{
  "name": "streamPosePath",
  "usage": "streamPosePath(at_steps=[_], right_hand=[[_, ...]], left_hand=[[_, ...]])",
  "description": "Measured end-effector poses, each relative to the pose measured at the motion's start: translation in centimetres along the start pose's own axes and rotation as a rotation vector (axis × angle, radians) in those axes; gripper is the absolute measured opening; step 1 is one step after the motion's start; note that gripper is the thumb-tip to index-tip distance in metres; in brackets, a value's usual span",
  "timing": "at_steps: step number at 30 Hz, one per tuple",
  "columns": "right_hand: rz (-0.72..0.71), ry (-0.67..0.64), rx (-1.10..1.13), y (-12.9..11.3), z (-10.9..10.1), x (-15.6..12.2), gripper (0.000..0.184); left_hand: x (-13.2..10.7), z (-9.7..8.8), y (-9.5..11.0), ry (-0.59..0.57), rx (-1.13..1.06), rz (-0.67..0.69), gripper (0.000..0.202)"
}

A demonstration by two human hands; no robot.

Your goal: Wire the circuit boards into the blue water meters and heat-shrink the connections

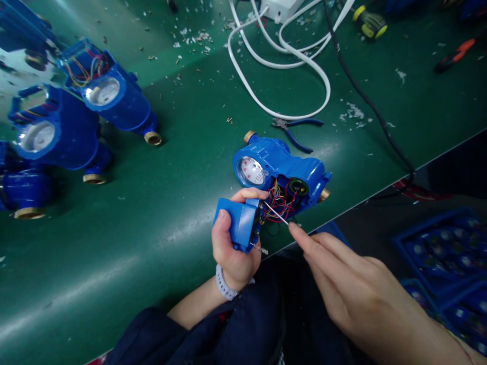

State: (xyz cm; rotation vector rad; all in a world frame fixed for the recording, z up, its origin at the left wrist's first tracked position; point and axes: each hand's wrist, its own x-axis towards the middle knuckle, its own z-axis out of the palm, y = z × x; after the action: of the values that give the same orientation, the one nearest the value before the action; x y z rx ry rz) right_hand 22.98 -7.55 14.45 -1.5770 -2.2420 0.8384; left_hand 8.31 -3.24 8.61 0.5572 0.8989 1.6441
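Poking at a blue cover (238,220), wires (279,200) everywhere

Left hand (238,263) pinches it near-left of the opened meter (281,156); right hand (353,284) pinches a thin rod (277,213), tip by the cover's edge. I'd keep those wires slack. They crowd the meter's bay (309,196); near-right, a blue crate (431,224) holds blue parts (437,248).

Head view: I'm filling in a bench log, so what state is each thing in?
Left grip, closed around the blue housing
Blue housing, held up, small spring sticking out
Right grip, closed on the thin rod
Thin rod, tip at the housing's edge
Nearest meter, compartment open, wires exposed
Pliers, lying, handles spread
White cable, loosely looped
Yellow-black screwdriver, lying loose
Two meters at left, wires exposed
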Motion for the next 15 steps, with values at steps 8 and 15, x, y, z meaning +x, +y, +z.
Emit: streamPosePath(at_steps=[8,15], right_hand=[[0.171,0.025,0.441,-0.2,1.1,0.8,0.041],[0.276,0.032,0.681,-0.6,2.2,0.3,0.038]], left_hand=[[0.2,-0.2,-0.1,-0.007,-0.015,0.056,0.047],[0.1,-0.2,-0.3,0.011,0.014,0.070,0.046]])
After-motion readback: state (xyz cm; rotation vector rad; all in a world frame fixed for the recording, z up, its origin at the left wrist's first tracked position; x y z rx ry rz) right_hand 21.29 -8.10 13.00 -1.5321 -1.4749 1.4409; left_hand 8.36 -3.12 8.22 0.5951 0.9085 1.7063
